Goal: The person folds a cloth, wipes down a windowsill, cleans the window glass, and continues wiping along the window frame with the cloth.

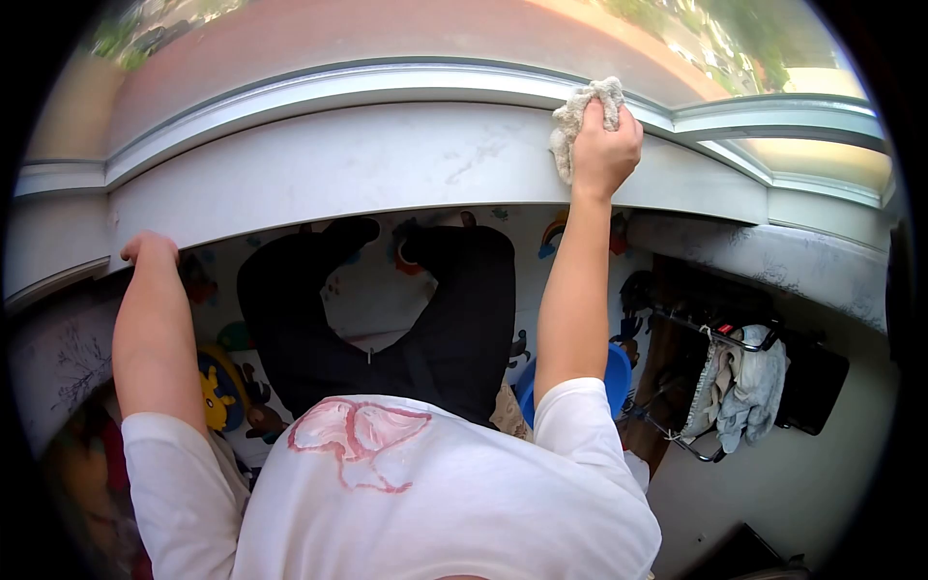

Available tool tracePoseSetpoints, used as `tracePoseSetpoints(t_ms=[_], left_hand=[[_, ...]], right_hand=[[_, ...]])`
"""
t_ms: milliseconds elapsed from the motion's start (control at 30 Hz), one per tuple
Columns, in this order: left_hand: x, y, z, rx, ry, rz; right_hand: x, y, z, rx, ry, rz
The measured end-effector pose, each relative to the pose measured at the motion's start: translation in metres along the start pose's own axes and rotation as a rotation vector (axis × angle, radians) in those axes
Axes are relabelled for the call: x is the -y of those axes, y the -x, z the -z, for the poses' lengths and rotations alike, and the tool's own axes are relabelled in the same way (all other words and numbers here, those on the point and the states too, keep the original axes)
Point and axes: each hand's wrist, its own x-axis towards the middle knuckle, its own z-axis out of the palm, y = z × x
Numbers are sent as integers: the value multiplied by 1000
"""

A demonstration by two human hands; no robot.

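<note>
A crumpled, light-coloured cleaning cloth (565,145) is bunched in my right hand (607,150), whose fingers are closed around it. The cloth presses against the back of the white window sill (367,155), by the bottom rail of the window frame (425,85). Over at the left end, my left hand (152,247) is closed at the sill's front edge, its fingertips partly hidden. Faint grey smudges mark the sill to the left of the cloth.
Below the sill are my legs in black trousers (464,319). A blue basin (617,379) stands partly hidden behind my right arm. Cloths (754,387) hang on a dark metal rack at right. A yellow toy (215,396) lies at left. Window glass (387,34) rises ahead.
</note>
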Motion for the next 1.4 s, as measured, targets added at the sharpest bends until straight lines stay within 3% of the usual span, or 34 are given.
tracePoseSetpoints(t_ms=[100, 433, 567, 733, 767, 833, 933, 1167, 1267, 1400], left_hand=[[0, -6, -2, 13, 5, -20], [0, -1, 12, -25, 69, -32], [2, 1, 3, -7, 51, -60], [2, -8, 0, 22, -4, -50], [1, -6, 0, 30, -20, -36], [-1, -1, 1, 48, -58, -11], [0, -3, 0, 42, -30, -23], [3, 8, 9, -6, 74, -18], [0, 8, 6, -10, 81, -50], [3, 2, 5, -27, 84, -60]], right_hand=[[25, 28, -28, 4, 181, 249], [99, 89, -44, 177, 152, 507], [61, 66, -45, 124, 59, 555], [-32, -11, -9, 54, 255, 316], [-36, -23, 1, 101, 208, 163], [-34, -28, 3, 121, 207, 82], [-19, -6, -13, 58, 278, 265], [67, 71, -41, 88, 168, 436], [37, 48, -39, 147, -47, 445], [-24, 2, -22, -32, 110, 354]])
